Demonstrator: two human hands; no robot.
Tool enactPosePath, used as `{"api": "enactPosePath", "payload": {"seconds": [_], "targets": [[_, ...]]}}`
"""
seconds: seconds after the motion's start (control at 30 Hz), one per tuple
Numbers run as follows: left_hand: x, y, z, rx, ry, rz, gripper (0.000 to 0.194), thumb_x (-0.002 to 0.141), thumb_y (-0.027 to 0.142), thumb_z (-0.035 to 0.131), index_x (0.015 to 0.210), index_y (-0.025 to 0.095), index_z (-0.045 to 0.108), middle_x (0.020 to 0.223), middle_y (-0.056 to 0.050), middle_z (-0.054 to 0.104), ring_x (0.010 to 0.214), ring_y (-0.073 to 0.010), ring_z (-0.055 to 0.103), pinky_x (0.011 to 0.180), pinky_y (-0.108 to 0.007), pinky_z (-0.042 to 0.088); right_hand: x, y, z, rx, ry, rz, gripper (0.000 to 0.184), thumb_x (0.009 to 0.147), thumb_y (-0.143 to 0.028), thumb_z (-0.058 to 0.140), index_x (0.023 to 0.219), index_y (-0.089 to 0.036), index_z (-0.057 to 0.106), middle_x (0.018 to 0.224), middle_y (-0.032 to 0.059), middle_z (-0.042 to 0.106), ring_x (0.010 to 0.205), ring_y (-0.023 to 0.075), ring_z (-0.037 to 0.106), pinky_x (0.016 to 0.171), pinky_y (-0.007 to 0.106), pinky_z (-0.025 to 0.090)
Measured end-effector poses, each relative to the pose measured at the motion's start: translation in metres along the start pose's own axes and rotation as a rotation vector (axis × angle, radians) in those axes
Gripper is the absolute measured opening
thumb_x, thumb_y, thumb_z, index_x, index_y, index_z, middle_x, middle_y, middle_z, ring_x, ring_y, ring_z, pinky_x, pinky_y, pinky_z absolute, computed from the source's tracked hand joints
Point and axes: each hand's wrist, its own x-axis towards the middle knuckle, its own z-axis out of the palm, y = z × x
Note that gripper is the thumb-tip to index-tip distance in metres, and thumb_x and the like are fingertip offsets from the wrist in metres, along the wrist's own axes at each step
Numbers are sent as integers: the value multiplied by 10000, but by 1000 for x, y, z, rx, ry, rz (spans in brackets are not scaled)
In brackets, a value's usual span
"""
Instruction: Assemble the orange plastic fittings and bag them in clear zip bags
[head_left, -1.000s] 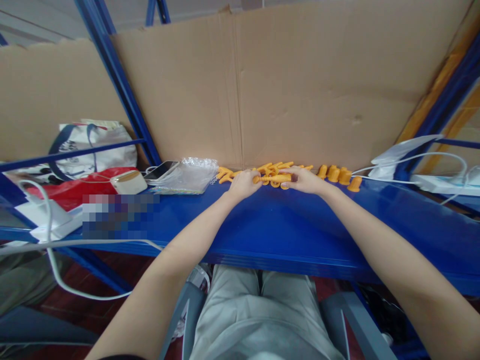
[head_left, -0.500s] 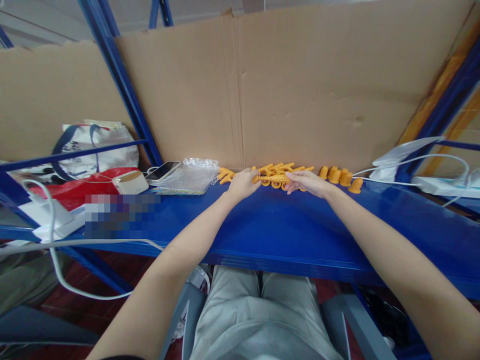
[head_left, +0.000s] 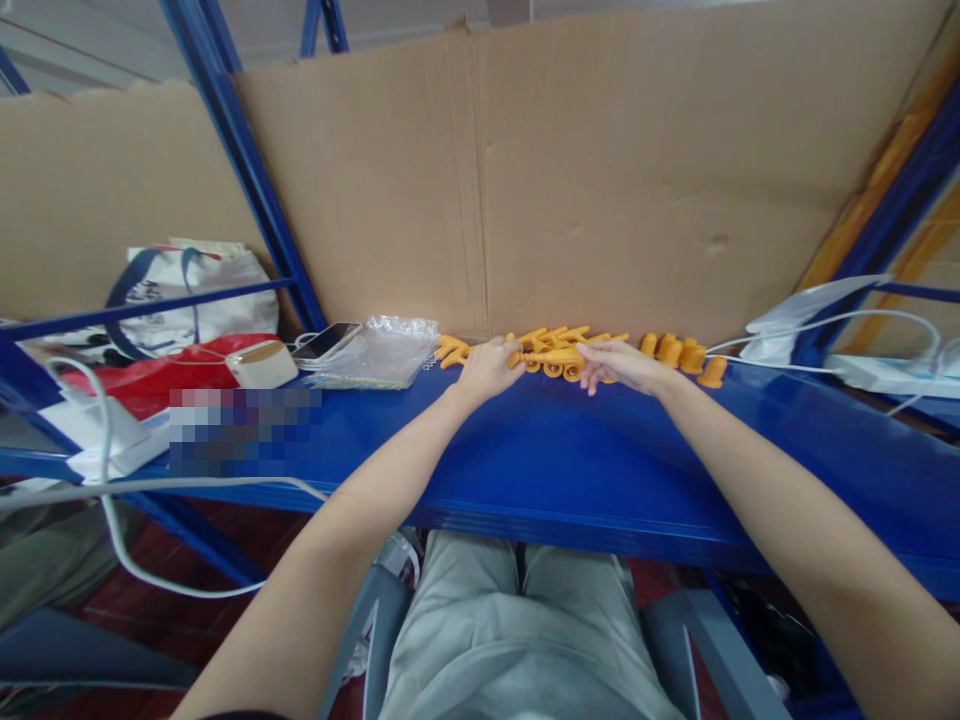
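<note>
Between my two hands a yellow-orange plastic piece (head_left: 553, 356) lies level above the back of the blue shelf. My left hand (head_left: 489, 368) is closed round its left end. At the right end, the thumb and fingertips of my right hand (head_left: 616, 364) pinch it, with the lower fingers a little apart. Behind and below the piece, branched yellow parts (head_left: 559, 336) lie in a heap along the cardboard, and several ring-ended parts (head_left: 553, 370) show under it. More forked yellow parts (head_left: 452, 350) lie left of my left hand. The exact kind of the held piece is too small to make out.
Yellow cup-shaped parts (head_left: 670, 350) stand right of my right hand. Clear plastic bags (head_left: 382, 355) and a phone (head_left: 327, 342) lie on the left. A cardboard sheet (head_left: 600, 180) walls off the back of the blue shelf (head_left: 555, 460). White cables and a power strip (head_left: 870, 368) are at right.
Both hands keep hold of the yellow piece in nearly the same place. The lower fingers of my right hand have loosened and spread slightly.
</note>
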Motion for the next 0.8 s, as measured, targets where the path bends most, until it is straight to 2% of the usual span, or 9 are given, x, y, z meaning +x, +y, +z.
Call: {"api": "enactPosePath", "payload": {"seconds": [0.1,0.2,0.33,0.43,0.5,0.57,0.6,0.7,0.8], "targets": [[0,0,-1,4,-11,-11,238,889,265,592,1073,185,719,998,-93,724,983,-237,694,855,-340,546,4,2,4,-28,30,47,387,996,-496,477,793,-180,572,526,35,634,423,126,581,458,235,504],[1,-1,-2,2,-19,-23,252,893,265,585,1094,183,714,1000,-94,726,991,-235,692,864,-342,546,4,2,4,-37,59,82,404,1010,-507,427,863,-172,597,575,45,659,445,129,604,468,234,517],[2,-2,-2,-5,-33,-42,246,889,274,587,1076,178,715,1003,-101,727,1002,-240,689,873,-347,545,2,3,0,-29,20,80,239,952,-340,607,1121,-170,608,918,90,754,660,143,719,600,227,565],[2,-4,-1,-14,-36,-52,240,890,288,588,1060,175,714,998,-102,728,1001,-241,691,877,-347,542,3,6,-2,-14,45,46,435,884,-192,683,1290,-215,531,1048,81,751,738,144,734,685,247,573],[2,-6,1,-23,-27,-44,240,892,297,590,1060,174,711,1003,-101,729,1004,-239,692,882,-344,540,5,7,-1,-22,76,23,346,888,-190,679,1216,-203,568,989,72,759,702,136,724,687,250,563],[2,-8,2,-34,-13,-19,245,887,306,603,1067,174,707,1009,-100,731,1002,-237,693,885,-343,540,6,8,0,-39,76,7,162,904,-262,677,1031,-174,628,877,66,759,659,131,709,663,241,548],[2,-9,3,-38,-5,-4,249,883,310,613,1069,174,705,1010,-100,731,999,-236,694,883,-343,541,6,7,0,-44,61,3,160,910,-319,675,934,-165,640,820,65,752,643,132,702,646,236,540],[2,-11,6,-48,20,45,254,868,321,645,1062,169,705,1006,-104,733,976,-236,700,868,-343,546,6,6,0,-45,19,9,371,902,-505,648,761,-162,639,692,70,721,606,141,681,603,238,523],[2,-14,9,-64,53,88,242,861,340,667,1025,169,712,980,-104,739,935,-233,708,843,-338,548,6,6,0,-39,32,24,455,880,-608,617,732,-179,635,641,73,703,584,153,667,596,261,523]]}}
